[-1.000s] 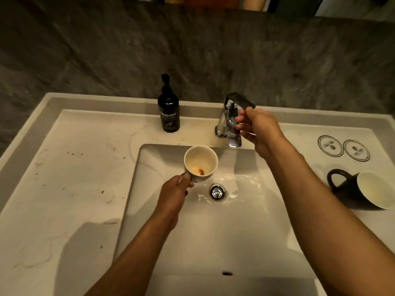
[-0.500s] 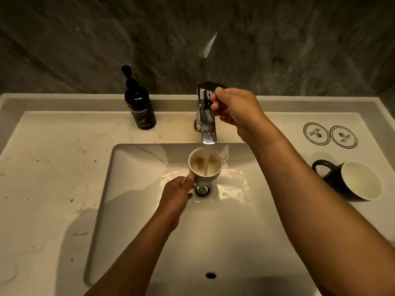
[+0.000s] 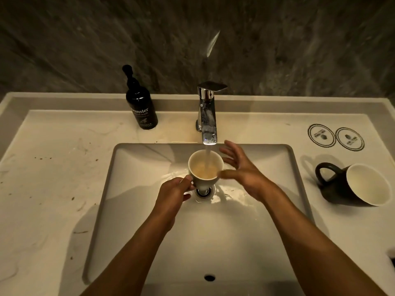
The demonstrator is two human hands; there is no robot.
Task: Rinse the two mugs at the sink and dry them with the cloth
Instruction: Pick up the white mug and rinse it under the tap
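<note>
Two mugs: one pale ceramic mug (image 3: 205,167) sits under the chrome tap's (image 3: 207,116) running stream over the white sink (image 3: 267,231), its handle pinched by the left hand (image 3: 174,194); the right hand (image 3: 242,167) hovers beside it, fingers spread; one black white-lined mug (image 3: 354,184) lies tipped on the marble tabletop (image 3: 53,178) at right.

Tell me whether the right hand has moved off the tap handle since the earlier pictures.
Yes. The right hand has left the tap handle and come down toward the person, now open beside the white mug under the spout.
</note>
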